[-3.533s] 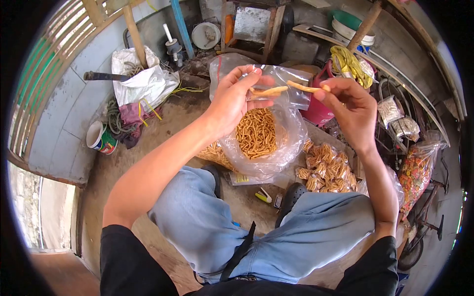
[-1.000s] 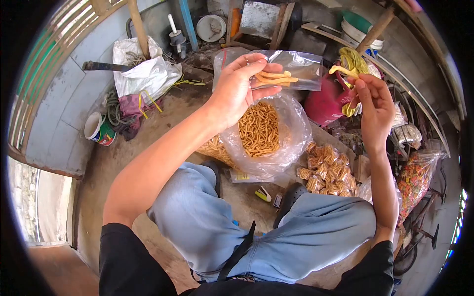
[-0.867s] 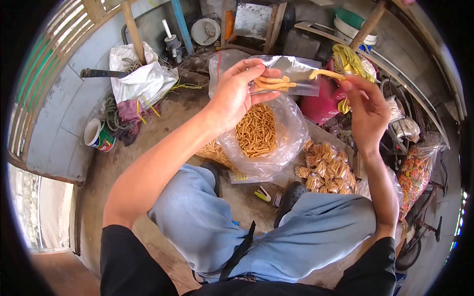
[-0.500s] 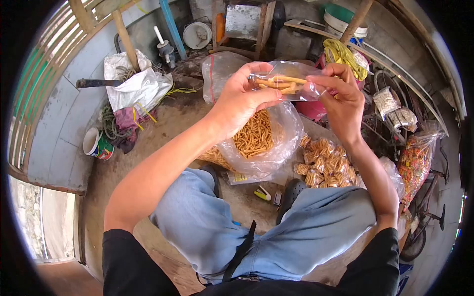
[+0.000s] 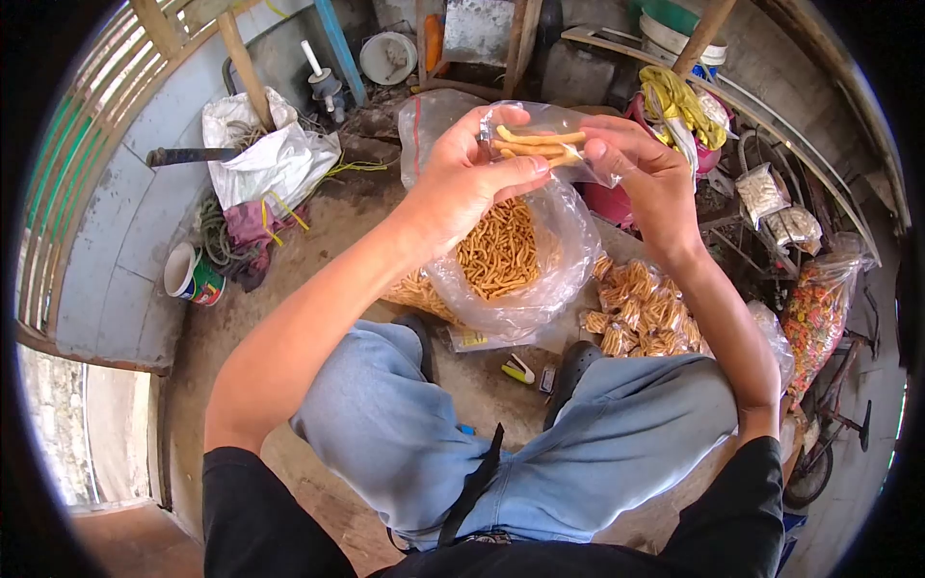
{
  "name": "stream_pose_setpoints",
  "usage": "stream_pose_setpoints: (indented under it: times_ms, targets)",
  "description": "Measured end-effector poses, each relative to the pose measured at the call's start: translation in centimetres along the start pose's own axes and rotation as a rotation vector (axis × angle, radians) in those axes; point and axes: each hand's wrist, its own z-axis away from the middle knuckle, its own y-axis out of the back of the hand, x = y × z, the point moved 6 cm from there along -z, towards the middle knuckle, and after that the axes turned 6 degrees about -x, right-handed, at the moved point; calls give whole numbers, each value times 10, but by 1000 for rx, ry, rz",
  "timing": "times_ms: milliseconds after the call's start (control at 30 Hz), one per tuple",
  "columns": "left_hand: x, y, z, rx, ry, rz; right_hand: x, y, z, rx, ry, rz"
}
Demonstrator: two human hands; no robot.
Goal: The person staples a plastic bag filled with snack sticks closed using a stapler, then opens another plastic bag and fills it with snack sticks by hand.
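Note:
Between my hands is a small clear plastic bag (image 5: 540,123) with a few yellow-brown snack sticks (image 5: 540,141) in it. My left hand (image 5: 469,171) grips the bag's left end, thumb in front and fingers behind. At the right end, the fingers of my right hand (image 5: 644,171) pinch the plastic. Below the hands stands a large open plastic sack (image 5: 568,252) full of the same snack sticks (image 5: 496,252). To its right lies a pile of small filled snack bags (image 5: 644,308).
A stapler (image 5: 518,369) and a small box (image 5: 547,380) lie on the floor between my feet. A white sack (image 5: 275,164) and a paint bucket (image 5: 193,275) stand at left. At right are a bag of colourful snacks (image 5: 819,308) and a bicycle (image 5: 829,424).
My right hand has shifted a little left and turned along the bag's right end. The bag is tilted slightly differently, with the sticks still inside.

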Motion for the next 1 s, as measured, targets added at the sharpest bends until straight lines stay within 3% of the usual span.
stream_pose_setpoints:
  times_ms: [267, 367, 467, 567, 600, 667, 733, 867, 967, 1000]
  targets:
    - [-2, 8, -1, 19, 10, 28, 2, -5, 1, -1, 127, 88]
    - [-2, 9, -1, 31, 8, 20, -2, -11, 3, -75, 176, 258]
    - [-1, 13, -3, 20, -2, 73, -2, -9, 1, -107, 238, 211]
    - [5, 18, -4, 61, -30, 103, 8, 15, -8, 88, 258, -81]
    - [6, 20, -4, 64, -29, 105, 19, 17, -13, 87, 254, -82]
    - [11, 25, -3, 96, -45, 117, 61, 23, -22, 146, 37, 18]
    - [14, 30, -2, 97, -44, 128, 130, 12, -29, -86, -210, 189]
    - [16, 36, 0, 105, -63, 170, 280, -22, -3, -729, -215, 928]
    - [14, 38, 2, 87, -61, 182, 358, -40, 10, -855, -201, 1028]
    - [13, 38, 3, 67, -56, 194, 370, -40, 8, -737, -368, 1055]
